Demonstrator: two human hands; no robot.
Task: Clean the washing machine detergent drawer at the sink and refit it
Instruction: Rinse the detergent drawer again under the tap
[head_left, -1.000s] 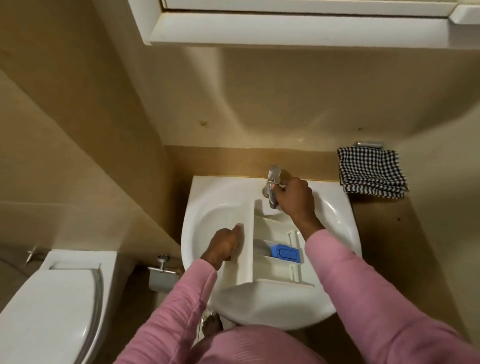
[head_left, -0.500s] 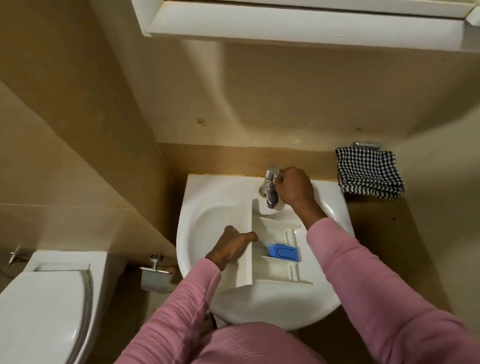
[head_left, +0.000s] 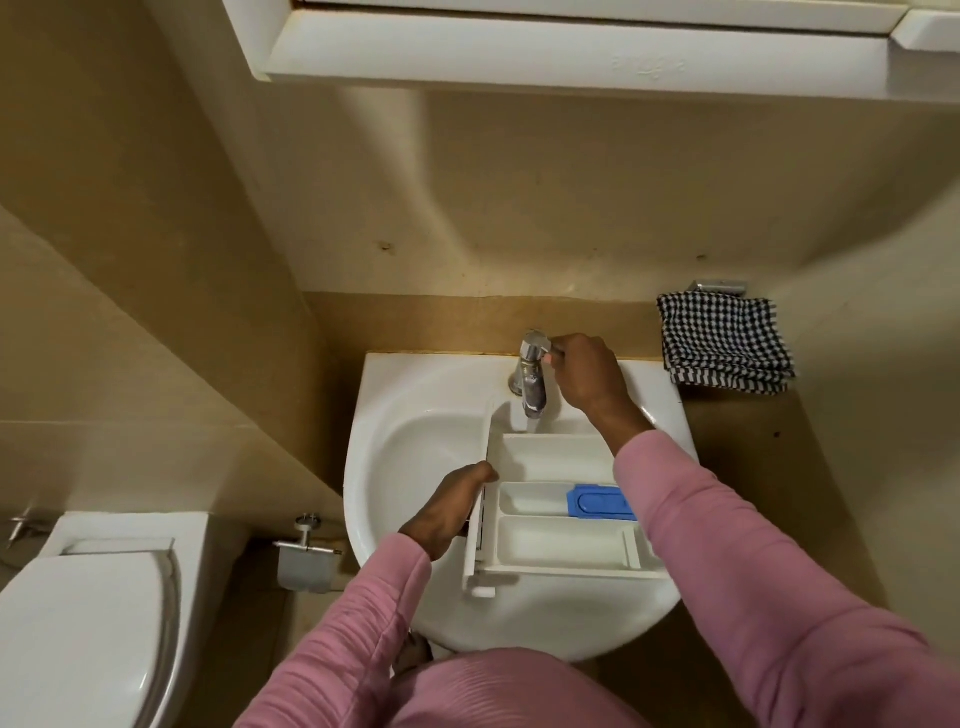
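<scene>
The white detergent drawer (head_left: 558, 540) lies across the white sink (head_left: 415, 447), open side up, with a blue insert (head_left: 597, 502) in its middle compartment. My left hand (head_left: 447, 514) grips the drawer's front panel at its left end. My right hand (head_left: 584, 376) holds the handle of the chrome tap (head_left: 532, 382) at the back of the sink. A stream of water runs from the spout into the drawer's far end. My right sleeve hides the drawer's right side.
A black-and-white checked cloth (head_left: 724, 343) hangs on a rail right of the sink. A white toilet (head_left: 88, 613) stands at lower left, with a paper holder (head_left: 306, 558) on the wall between. A white cabinet (head_left: 571, 47) overhangs above.
Water now runs from the tap. The drawer has turned flatter, its compartments facing up, and my left hand has shifted along the front panel.
</scene>
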